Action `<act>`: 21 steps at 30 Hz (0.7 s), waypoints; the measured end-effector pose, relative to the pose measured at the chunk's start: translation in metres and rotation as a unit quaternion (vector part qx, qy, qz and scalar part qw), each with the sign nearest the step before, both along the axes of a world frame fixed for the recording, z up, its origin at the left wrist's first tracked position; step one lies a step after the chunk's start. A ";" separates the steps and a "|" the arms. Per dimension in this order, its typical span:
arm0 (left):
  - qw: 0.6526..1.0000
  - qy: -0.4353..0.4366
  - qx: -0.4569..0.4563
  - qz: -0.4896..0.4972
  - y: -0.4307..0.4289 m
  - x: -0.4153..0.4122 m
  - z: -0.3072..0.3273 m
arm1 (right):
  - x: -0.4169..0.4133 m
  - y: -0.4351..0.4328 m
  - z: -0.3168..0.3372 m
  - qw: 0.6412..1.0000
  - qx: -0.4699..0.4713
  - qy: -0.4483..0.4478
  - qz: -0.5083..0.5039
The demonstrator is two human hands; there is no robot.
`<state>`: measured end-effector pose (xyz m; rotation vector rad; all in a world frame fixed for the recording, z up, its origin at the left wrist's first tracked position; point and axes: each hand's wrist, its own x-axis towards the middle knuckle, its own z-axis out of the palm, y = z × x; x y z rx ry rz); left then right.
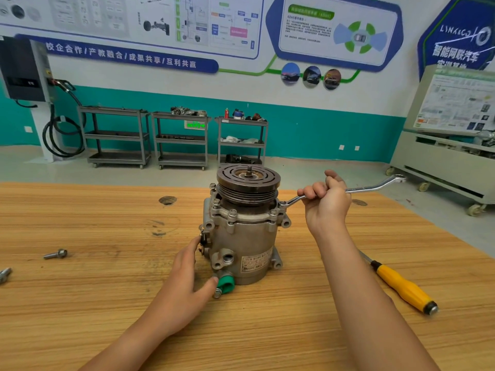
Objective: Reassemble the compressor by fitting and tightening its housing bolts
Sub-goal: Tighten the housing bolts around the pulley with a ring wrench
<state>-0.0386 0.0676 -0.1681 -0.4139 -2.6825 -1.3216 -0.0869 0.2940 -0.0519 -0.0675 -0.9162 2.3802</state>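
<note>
A grey metal compressor (pixel 242 236) stands upright on the wooden table (pixel 107 303), its grooved pulley (pixel 248 180) on top. Several housing bolts sit around its upper flange. My right hand (pixel 325 203) grips a silver ring wrench (pixel 369 187), whose ring end sits on a bolt (pixel 282 204) at the flange's right side. My left hand (pixel 187 274) rests against the compressor's lower left side, fingers straight, thumb touching a green cap (pixel 226 283) at the base.
Two loose bolts (pixel 56 254) (pixel 4 274) lie on the table's left. A yellow-handled screwdriver (pixel 401 286) lies at the right. Three grey shelf carts (pixel 176 137) stand by the far wall, and a wheeled training stand (pixel 450 156) stands at the right.
</note>
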 end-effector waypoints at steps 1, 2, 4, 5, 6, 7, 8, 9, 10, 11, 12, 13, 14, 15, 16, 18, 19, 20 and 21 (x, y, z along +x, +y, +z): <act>1.000 -0.002 0.001 0.000 0.000 0.000 0.000 | -0.002 -0.001 -0.001 1.000 -0.018 0.007 0.004; 1.000 -0.003 0.002 0.000 0.000 0.000 0.000 | -0.003 -0.002 -0.003 0.999 -0.032 0.014 0.005; 1.000 -0.003 0.005 0.000 0.001 0.000 0.000 | -0.005 -0.003 -0.003 0.999 -0.040 0.026 -0.007; 1.000 -0.002 0.005 0.001 0.000 0.000 0.000 | -0.006 -0.004 -0.004 0.999 -0.036 0.028 -0.018; 1.000 -0.002 0.004 0.002 0.000 0.000 0.000 | -0.006 -0.005 -0.004 0.999 -0.029 0.028 -0.030; 1.000 -0.002 0.003 0.003 0.000 0.000 0.000 | -0.006 -0.006 -0.004 0.999 -0.023 0.026 -0.042; 1.000 -0.001 0.001 0.005 0.000 -0.001 0.000 | -0.005 -0.007 -0.005 0.998 -0.018 0.025 -0.051; 1.000 -0.001 0.000 0.006 0.000 -0.001 -0.001 | -0.004 -0.007 -0.005 0.998 -0.013 0.024 -0.060; 1.000 -0.002 -0.001 0.007 0.001 -0.001 -0.001 | -0.004 -0.007 -0.006 0.997 -0.009 0.024 -0.069; 1.000 -0.002 0.000 0.006 0.001 -0.002 -0.002 | -0.003 -0.008 -0.007 0.997 -0.007 0.024 -0.076; 1.000 -0.002 0.000 0.005 0.001 -0.002 -0.002 | -0.001 -0.009 -0.008 0.996 -0.006 0.025 -0.083; 1.000 0.000 0.000 0.005 0.001 -0.002 -0.003 | 0.001 -0.010 -0.010 0.996 -0.007 0.028 -0.088; 1.000 0.002 0.001 0.006 0.001 -0.003 -0.003 | 0.003 -0.012 -0.011 0.995 -0.011 0.032 -0.094; 1.000 0.002 0.000 0.007 0.001 -0.003 -0.004 | 0.006 -0.014 -0.013 0.994 -0.016 0.035 -0.101; 1.000 0.001 0.000 0.008 0.000 -0.004 -0.004 | 0.009 -0.016 -0.015 0.993 -0.021 0.039 -0.109; 1.000 -0.004 -0.001 0.008 0.000 -0.003 -0.004 | 0.016 -0.021 -0.020 0.991 -0.025 0.047 -0.124; 1.000 -0.006 -0.001 0.009 0.000 -0.003 -0.003 | 0.019 -0.024 -0.023 0.990 -0.024 0.050 -0.129; 1.000 -0.007 0.000 0.009 0.000 -0.003 -0.003 | 0.023 -0.028 -0.026 0.989 -0.023 0.052 -0.133; 1.000 -0.007 0.000 0.009 0.000 -0.003 -0.003 | 0.027 -0.032 -0.028 0.989 -0.021 0.055 -0.138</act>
